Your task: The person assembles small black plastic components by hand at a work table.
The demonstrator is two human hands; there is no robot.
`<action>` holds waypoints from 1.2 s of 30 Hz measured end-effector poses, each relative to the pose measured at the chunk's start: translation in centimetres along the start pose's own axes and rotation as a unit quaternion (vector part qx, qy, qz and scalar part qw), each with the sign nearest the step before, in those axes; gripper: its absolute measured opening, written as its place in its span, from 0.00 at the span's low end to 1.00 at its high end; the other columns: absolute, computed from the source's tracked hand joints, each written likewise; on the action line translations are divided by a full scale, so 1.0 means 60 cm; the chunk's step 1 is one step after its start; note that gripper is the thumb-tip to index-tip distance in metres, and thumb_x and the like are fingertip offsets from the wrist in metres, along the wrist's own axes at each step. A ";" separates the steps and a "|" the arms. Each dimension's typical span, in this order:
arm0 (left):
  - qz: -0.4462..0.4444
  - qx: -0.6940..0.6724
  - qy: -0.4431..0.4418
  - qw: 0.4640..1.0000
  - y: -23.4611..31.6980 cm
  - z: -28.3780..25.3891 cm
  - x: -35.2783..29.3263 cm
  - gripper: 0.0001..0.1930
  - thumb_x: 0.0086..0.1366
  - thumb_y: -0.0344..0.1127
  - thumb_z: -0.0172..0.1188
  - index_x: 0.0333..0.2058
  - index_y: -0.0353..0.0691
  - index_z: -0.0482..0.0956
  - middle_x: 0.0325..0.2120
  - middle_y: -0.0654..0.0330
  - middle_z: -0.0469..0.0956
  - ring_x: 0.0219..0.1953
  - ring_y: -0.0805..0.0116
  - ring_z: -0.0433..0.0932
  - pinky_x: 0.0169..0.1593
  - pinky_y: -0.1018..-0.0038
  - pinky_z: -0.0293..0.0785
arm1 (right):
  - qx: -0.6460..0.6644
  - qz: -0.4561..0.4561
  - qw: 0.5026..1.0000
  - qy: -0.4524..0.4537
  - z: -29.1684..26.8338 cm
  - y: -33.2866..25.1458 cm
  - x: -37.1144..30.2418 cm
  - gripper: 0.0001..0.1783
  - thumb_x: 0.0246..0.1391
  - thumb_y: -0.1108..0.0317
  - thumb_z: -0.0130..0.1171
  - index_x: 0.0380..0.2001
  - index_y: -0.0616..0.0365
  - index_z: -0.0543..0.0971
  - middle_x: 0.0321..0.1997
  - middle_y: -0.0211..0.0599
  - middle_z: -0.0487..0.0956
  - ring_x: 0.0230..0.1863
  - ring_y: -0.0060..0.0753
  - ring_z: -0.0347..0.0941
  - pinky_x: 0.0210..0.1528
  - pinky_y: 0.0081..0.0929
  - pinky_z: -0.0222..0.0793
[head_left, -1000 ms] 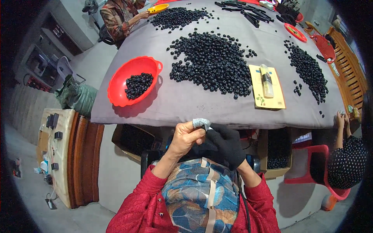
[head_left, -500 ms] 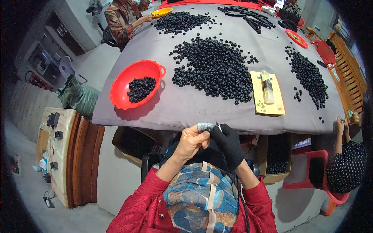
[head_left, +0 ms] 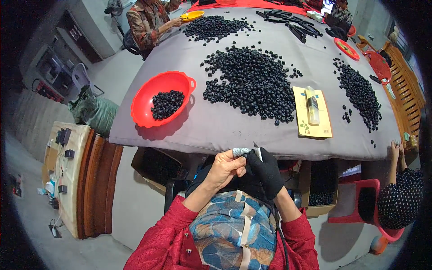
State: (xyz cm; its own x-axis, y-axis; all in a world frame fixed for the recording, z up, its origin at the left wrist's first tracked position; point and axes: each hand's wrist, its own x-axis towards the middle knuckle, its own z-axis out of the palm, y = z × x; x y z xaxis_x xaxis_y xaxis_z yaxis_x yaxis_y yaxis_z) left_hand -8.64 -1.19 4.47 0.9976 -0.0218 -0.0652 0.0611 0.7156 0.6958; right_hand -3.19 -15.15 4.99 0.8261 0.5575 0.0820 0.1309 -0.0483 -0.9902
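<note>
My left hand is bare, with a grey wrap round its index finger. Thumb and index finger are pinched together, and whatever lies between them is too small and dark to make out. Close against it, my right hand wears a black glove and is closed on a small knife; its thin pale blade points up. Both hands meet just in front of the table's near edge. Beyond them on the grey cloth lies a large heap of small black ring-shaped pieces.
A red scalloped bowl with black pieces stands left. To the right, a glue-like tube lies on a yellow booklet. Other heaps lie farther off. Open boxes sit below the table. Other people are around it.
The knife blade shows more plainly above my right glove, tilted differently. Both hands stay close together, with the left still pinched. The whole view has shifted slightly.
</note>
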 end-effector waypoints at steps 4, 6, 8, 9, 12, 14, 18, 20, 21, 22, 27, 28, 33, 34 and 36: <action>-0.002 -0.001 0.018 1.000 0.000 0.004 0.000 0.05 0.58 0.26 0.53 0.33 0.33 0.74 0.18 0.65 0.71 0.17 0.79 0.66 0.23 0.81 0.65 | -0.054 -0.081 0.995 -0.008 -0.001 0.014 0.002 0.10 0.53 0.63 0.51 0.31 0.60 0.72 0.25 0.23 0.70 0.27 0.14 0.62 0.27 0.16 0.59; -0.002 -0.002 0.022 1.000 -0.001 0.003 0.000 0.05 0.58 0.26 0.53 0.33 0.33 0.74 0.18 0.65 0.71 0.17 0.79 0.66 0.23 0.81 0.65 | -0.076 -0.070 0.995 -0.012 -0.002 0.011 0.001 0.10 0.53 0.63 0.51 0.31 0.59 0.72 0.25 0.24 0.70 0.27 0.14 0.62 0.27 0.17 0.59; -0.008 -0.002 0.030 1.000 -0.001 0.000 -0.001 0.05 0.58 0.27 0.54 0.34 0.34 0.74 0.18 0.65 0.70 0.17 0.79 0.66 0.23 0.81 0.65 | -0.040 -0.034 0.999 -0.008 0.003 0.011 -0.002 0.10 0.53 0.63 0.51 0.31 0.59 0.72 0.25 0.24 0.70 0.27 0.15 0.62 0.27 0.17 0.59; -0.008 -0.003 0.030 1.000 -0.001 0.000 -0.001 0.05 0.58 0.27 0.54 0.34 0.34 0.74 0.18 0.65 0.70 0.17 0.79 0.66 0.23 0.81 0.65 | -0.006 0.001 1.000 -0.002 0.004 0.008 -0.002 0.10 0.52 0.63 0.51 0.30 0.59 0.72 0.25 0.24 0.70 0.27 0.15 0.62 0.27 0.17 0.59; -0.013 -0.001 0.026 1.000 0.000 0.000 -0.001 0.05 0.58 0.27 0.54 0.33 0.34 0.74 0.19 0.65 0.70 0.17 0.79 0.66 0.23 0.81 0.65 | -0.053 -0.040 0.998 -0.010 0.004 -0.003 0.000 0.10 0.53 0.62 0.50 0.30 0.59 0.71 0.25 0.25 0.70 0.27 0.16 0.63 0.28 0.18 0.60; -0.016 -0.007 0.022 1.000 -0.001 -0.001 -0.001 0.05 0.58 0.27 0.54 0.32 0.34 0.74 0.19 0.64 0.70 0.18 0.79 0.66 0.24 0.81 0.65 | -0.059 -0.034 0.998 -0.007 0.005 0.004 -0.001 0.10 0.53 0.62 0.50 0.30 0.59 0.71 0.25 0.25 0.70 0.27 0.16 0.63 0.29 0.19 0.60; -0.016 -0.015 0.018 1.000 -0.002 -0.002 0.000 0.05 0.58 0.28 0.54 0.32 0.34 0.74 0.20 0.64 0.70 0.18 0.78 0.66 0.24 0.81 0.65 | -0.007 -0.019 1.000 -0.014 0.006 0.021 0.001 0.11 0.53 0.62 0.50 0.30 0.60 0.71 0.26 0.25 0.70 0.28 0.17 0.63 0.29 0.19 0.61; -0.016 -0.014 0.024 0.999 -0.004 -0.004 0.000 0.04 0.58 0.28 0.54 0.32 0.34 0.74 0.19 0.64 0.70 0.18 0.78 0.66 0.23 0.81 0.65 | -0.033 -0.044 0.998 -0.015 0.005 0.019 0.001 0.11 0.53 0.62 0.50 0.30 0.59 0.71 0.26 0.25 0.70 0.28 0.16 0.63 0.29 0.19 0.61; -0.017 -0.013 0.023 0.999 -0.004 -0.004 0.000 0.04 0.58 0.28 0.54 0.32 0.34 0.74 0.19 0.64 0.70 0.18 0.78 0.66 0.23 0.81 0.65 | -0.057 -0.071 0.996 -0.015 0.004 0.016 0.000 0.11 0.53 0.62 0.50 0.31 0.59 0.71 0.26 0.25 0.70 0.28 0.16 0.63 0.30 0.18 0.61; -0.017 -0.009 0.026 0.999 -0.003 -0.003 0.000 0.04 0.58 0.28 0.55 0.31 0.34 0.74 0.19 0.64 0.70 0.18 0.78 0.66 0.23 0.80 0.65 | -0.058 -0.070 0.996 -0.013 0.003 0.009 0.000 0.11 0.53 0.62 0.50 0.31 0.59 0.71 0.26 0.25 0.70 0.28 0.16 0.63 0.30 0.18 0.61; -0.021 -0.011 0.023 0.999 -0.004 -0.001 0.002 0.03 0.58 0.28 0.55 0.31 0.34 0.74 0.18 0.65 0.69 0.17 0.78 0.66 0.23 0.80 0.65 | -0.045 -0.067 0.997 -0.009 0.005 0.007 -0.002 0.10 0.53 0.63 0.51 0.30 0.58 0.71 0.26 0.24 0.70 0.28 0.14 0.62 0.29 0.17 0.60; -0.019 -0.002 0.029 0.999 -0.004 -0.002 0.001 0.03 0.58 0.28 0.55 0.31 0.34 0.74 0.18 0.65 0.69 0.17 0.78 0.66 0.23 0.80 0.65 | -0.045 -0.068 0.997 -0.008 0.005 0.006 -0.001 0.10 0.53 0.63 0.51 0.30 0.58 0.71 0.26 0.24 0.70 0.28 0.14 0.62 0.29 0.17 0.60; -0.022 0.009 0.043 0.999 -0.003 -0.001 -0.001 0.04 0.58 0.28 0.55 0.31 0.34 0.74 0.17 0.65 0.68 0.17 0.78 0.66 0.23 0.81 0.64 | -0.002 -0.019 1.000 -0.003 0.007 0.006 -0.003 0.10 0.52 0.62 0.52 0.30 0.59 0.72 0.26 0.23 0.70 0.27 0.13 0.61 0.28 0.16 0.60; -0.024 0.008 0.041 0.999 -0.001 0.002 -0.001 0.04 0.58 0.28 0.55 0.31 0.34 0.74 0.17 0.66 0.68 0.17 0.78 0.66 0.23 0.81 0.64 | -0.002 -0.019 1.000 -0.002 0.006 0.010 -0.002 0.10 0.52 0.62 0.52 0.30 0.59 0.72 0.26 0.23 0.70 0.27 0.13 0.61 0.28 0.16 0.60; -0.025 0.008 0.039 0.999 -0.001 0.002 -0.001 0.04 0.58 0.28 0.55 0.31 0.34 0.74 0.17 0.66 0.68 0.17 0.77 0.66 0.23 0.81 0.65 | -0.032 -0.060 0.998 0.003 0.004 0.018 0.000 0.10 0.52 0.62 0.52 0.29 0.59 0.71 0.25 0.23 0.69 0.27 0.14 0.61 0.28 0.17 0.60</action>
State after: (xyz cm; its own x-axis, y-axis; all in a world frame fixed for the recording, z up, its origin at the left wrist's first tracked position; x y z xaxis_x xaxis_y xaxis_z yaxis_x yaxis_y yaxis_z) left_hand -8.70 -1.32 4.51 0.9878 -0.0031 -0.1558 0.1128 0.7036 0.7015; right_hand -3.15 -15.01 3.91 0.8058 0.5576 0.1997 0.2634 -0.0353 -0.9640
